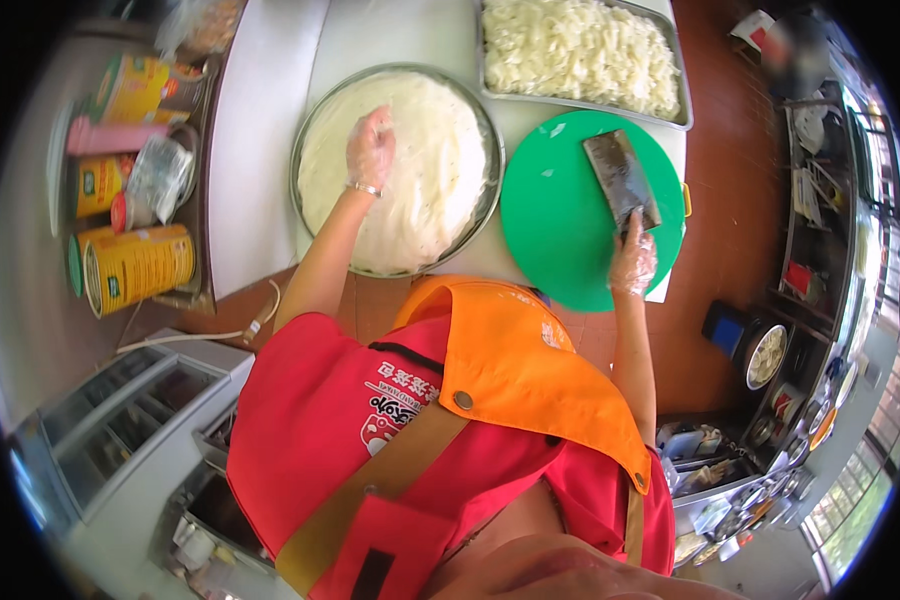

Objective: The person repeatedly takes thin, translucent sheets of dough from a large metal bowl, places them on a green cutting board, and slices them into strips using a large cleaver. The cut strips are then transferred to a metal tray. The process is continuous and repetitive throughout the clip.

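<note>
A wide round metal pan [497, 176] holds a pale, smooth, sheet-like layer [435, 165] that looks like dough or batter. Over it is my left hand [371, 146] in a clear plastic glove, fingers curled; whether it pinches anything cannot be told. My right hand [634, 259], also gloved, grips the handle of a cleaver [619, 176]. The cleaver's broad dark blade lies over a round green cutting board [555, 217], which has a few small white bits on it. The board sits to the right of the pan on a white table.
A rectangular metal tray [585, 100] of pale cut strips stands behind the board. Yellow cans [139, 266], a pink container [112, 137] and a plastic bag fill a shelf at left. A cable [187, 339] hangs near the table's left corner. Shelves with pots line the far right.
</note>
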Action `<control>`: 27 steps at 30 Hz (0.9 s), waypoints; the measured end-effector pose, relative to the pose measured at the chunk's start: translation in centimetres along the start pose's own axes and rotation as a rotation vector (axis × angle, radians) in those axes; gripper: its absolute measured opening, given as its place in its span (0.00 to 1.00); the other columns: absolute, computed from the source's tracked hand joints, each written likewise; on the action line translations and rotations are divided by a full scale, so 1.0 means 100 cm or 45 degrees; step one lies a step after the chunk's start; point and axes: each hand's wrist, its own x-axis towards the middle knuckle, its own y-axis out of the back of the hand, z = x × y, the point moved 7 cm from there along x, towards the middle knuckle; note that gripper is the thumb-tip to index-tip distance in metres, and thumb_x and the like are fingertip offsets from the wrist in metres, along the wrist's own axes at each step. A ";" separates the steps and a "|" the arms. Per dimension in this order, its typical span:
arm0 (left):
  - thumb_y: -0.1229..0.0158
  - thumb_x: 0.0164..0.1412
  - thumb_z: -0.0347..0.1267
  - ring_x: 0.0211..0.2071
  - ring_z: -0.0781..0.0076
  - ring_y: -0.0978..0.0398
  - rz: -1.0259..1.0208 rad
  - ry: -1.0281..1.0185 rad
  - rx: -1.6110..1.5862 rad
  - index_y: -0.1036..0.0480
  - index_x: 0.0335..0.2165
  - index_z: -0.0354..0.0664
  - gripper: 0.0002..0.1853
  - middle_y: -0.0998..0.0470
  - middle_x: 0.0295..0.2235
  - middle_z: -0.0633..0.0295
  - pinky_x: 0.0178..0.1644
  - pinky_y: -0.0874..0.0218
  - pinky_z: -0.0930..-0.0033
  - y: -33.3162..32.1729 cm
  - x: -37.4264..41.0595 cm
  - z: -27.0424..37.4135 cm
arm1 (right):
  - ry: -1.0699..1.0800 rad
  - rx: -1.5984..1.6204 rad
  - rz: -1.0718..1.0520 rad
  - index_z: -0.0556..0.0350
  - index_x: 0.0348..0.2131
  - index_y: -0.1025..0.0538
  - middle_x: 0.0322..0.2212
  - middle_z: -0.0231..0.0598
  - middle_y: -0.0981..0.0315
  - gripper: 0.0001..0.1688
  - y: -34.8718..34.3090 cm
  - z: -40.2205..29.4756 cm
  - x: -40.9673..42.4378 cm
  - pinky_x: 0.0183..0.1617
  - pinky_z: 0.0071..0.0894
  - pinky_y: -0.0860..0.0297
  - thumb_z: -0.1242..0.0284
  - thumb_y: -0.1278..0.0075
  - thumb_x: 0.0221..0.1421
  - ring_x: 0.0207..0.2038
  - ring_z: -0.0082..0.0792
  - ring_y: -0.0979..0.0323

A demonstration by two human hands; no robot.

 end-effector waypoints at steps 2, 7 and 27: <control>0.41 0.55 0.30 0.32 0.60 0.25 -0.091 -0.101 0.042 0.26 0.45 0.46 0.17 0.24 0.38 0.58 0.37 0.32 0.62 0.018 -0.052 0.015 | 0.053 -0.083 0.038 0.37 0.64 0.41 0.44 0.56 0.29 0.37 -0.003 0.009 0.011 0.48 0.51 0.31 0.65 0.47 0.58 0.46 0.55 0.29; 0.37 0.54 0.37 0.42 0.57 0.30 -0.560 -0.424 0.431 0.27 0.42 0.43 0.18 0.29 0.39 0.55 0.47 0.37 0.57 0.029 -0.165 0.063 | 0.243 -0.155 -0.043 0.42 0.63 0.38 0.44 0.54 0.28 0.36 -0.003 0.015 0.031 0.48 0.50 0.31 0.64 0.46 0.57 0.46 0.56 0.29; 0.43 0.57 0.36 0.28 0.51 0.25 -0.656 0.110 0.016 0.30 0.32 0.41 0.10 0.26 0.22 0.52 0.40 0.34 0.55 0.037 -0.177 0.015 | 1.230 0.506 -0.538 0.60 0.42 0.27 0.38 0.51 0.27 0.21 0.019 -0.308 -0.087 0.45 0.44 0.29 0.61 0.48 0.58 0.41 0.50 0.25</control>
